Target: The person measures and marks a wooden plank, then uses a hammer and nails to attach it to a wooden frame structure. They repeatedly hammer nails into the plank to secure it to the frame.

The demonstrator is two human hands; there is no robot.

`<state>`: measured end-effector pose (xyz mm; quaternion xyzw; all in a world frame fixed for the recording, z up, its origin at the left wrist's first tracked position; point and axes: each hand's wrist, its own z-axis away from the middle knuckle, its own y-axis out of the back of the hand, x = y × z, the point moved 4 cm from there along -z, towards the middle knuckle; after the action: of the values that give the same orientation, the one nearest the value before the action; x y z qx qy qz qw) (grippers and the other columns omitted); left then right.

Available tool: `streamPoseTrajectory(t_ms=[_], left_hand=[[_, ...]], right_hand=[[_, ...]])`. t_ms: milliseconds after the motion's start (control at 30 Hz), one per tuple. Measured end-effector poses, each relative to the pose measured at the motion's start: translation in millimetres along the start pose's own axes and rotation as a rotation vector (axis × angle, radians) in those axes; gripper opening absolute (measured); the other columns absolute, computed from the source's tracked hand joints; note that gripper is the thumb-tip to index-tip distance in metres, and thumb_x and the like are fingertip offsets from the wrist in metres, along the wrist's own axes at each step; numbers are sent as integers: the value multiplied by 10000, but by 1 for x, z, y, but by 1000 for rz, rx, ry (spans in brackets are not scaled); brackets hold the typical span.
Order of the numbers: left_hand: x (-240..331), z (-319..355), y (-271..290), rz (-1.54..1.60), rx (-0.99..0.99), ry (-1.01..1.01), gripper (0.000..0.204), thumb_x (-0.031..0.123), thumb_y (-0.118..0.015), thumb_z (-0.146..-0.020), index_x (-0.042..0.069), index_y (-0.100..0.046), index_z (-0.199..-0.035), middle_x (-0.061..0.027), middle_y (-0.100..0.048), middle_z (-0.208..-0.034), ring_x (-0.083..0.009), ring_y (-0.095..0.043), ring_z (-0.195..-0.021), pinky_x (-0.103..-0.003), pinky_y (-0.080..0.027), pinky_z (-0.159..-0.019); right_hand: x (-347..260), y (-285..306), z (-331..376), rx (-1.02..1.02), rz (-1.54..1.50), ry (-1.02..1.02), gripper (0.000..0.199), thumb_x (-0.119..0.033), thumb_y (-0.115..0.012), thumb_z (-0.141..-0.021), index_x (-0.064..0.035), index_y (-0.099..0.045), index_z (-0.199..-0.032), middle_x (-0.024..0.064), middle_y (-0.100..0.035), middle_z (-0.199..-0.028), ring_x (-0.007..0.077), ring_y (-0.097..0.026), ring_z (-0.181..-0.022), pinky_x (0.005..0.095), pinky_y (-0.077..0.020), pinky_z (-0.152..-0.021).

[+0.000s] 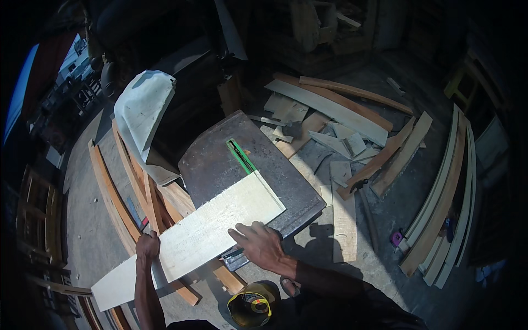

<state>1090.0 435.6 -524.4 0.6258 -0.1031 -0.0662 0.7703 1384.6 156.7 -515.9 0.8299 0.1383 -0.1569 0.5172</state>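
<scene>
A long pale wooden board (209, 225) lies slanting across a dark metal machine table (220, 143), its left end reaching past the table's edge. The far right corner of the board meets the end of a green-edged slot (242, 157) in the tabletop. My left hand (147, 246) is closed on the board's far edge, left of the table; its fingertips are hidden. On top of the board near its right end rests my right hand (259, 246), open, with fingers stretched out over the near edge. A small red thing (144, 223) shows just beyond my left hand.
A pale curved cover (144, 113) stands at the table's left. Long planks (113, 192) lie on the floor at left, with more planks (445, 198) at right. Beyond the table is a pile of offcuts (341, 137). A yellow-rimmed container (250, 308) stands near my foot.
</scene>
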Motion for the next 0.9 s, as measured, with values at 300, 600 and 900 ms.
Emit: streamPoseTrajectory(t_ms=[300, 600, 900], left_hand=[[9, -10, 4, -121, -4, -109, 487, 285, -369, -1008, -69, -692, -1097, -405, -663, -1084, -553, -650, -1063, -587, -498, -961], [16, -10, 14, 21, -31, 2, 615, 363, -324, -1023, -111, -707, -1102, -421, -655, -1122, -559, -628, -1139, -566, -463, -1039], [-11, -40, -9, 89, 50, 43, 671, 416, -306, -1057, -122, -702, -1114, -431, -649, -1122, -563, -626, -1141, -557, -472, -1045]], right_hand=[[10, -4, -11, 7, -36, -11, 518, -134, -778, -813, -96, -680, -1321, 54, -662, -1227, 245, -586, -920, 359, -556, -726], [12, -6, -17, -1, -42, -30, 498, -103, -749, -828, -94, -674, -1320, 52, -660, -1228, 253, -584, -924, 365, -559, -723], [12, -8, -26, -17, -28, -45, 501, -72, -738, -813, -100, -689, -1311, 46, -656, -1212, 252, -572, -914, 357, -560, -715]])
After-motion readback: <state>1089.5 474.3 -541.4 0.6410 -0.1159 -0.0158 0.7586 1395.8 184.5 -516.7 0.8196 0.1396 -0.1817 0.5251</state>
